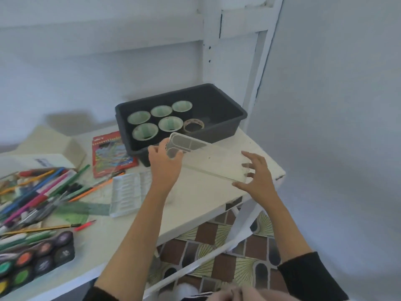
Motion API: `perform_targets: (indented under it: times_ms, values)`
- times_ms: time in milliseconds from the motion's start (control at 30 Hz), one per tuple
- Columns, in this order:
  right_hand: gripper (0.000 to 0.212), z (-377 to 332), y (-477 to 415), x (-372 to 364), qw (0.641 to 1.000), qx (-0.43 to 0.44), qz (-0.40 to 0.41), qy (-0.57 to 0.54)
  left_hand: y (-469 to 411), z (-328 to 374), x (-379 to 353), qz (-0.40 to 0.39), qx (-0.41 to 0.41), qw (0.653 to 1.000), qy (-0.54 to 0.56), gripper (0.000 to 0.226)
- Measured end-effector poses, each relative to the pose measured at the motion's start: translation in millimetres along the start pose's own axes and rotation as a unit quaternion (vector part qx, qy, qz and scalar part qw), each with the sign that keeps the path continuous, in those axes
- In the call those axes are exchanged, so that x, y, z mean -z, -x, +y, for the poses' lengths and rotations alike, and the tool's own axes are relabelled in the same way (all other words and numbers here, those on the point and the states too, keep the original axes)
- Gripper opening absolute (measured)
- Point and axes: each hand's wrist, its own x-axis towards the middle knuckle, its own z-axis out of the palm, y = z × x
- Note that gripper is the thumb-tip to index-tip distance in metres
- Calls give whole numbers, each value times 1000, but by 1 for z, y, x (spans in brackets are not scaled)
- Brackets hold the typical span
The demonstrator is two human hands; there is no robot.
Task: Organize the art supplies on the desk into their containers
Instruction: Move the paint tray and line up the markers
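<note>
Home art corner, likely. White painted desk [206,198] against pale wall [336,94]; patterned tile floor [206,233] below. Heap of pencils and pens [39,192], paint set [43,257], dark bin [219,131] holding tape rolls [138,117].

clear glossy plastic box [214,164]; matt dark plastic tub [217,118]; worn white-painted desk [195,205], wood by the look.
</note>
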Motion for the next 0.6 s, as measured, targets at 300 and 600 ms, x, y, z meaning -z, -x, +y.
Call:
perform_targets:
  times_ms: [300, 600]
  values:
    - [90, -113, 45, -164, 978, 64, -198, -25, 65, -114, 209, 155, 136, 976, -73, 52]
    - [94, -183, 114, -304, 931, 121, -342, 47, 143, -210, 342, 252, 290, 907, -171, 37]
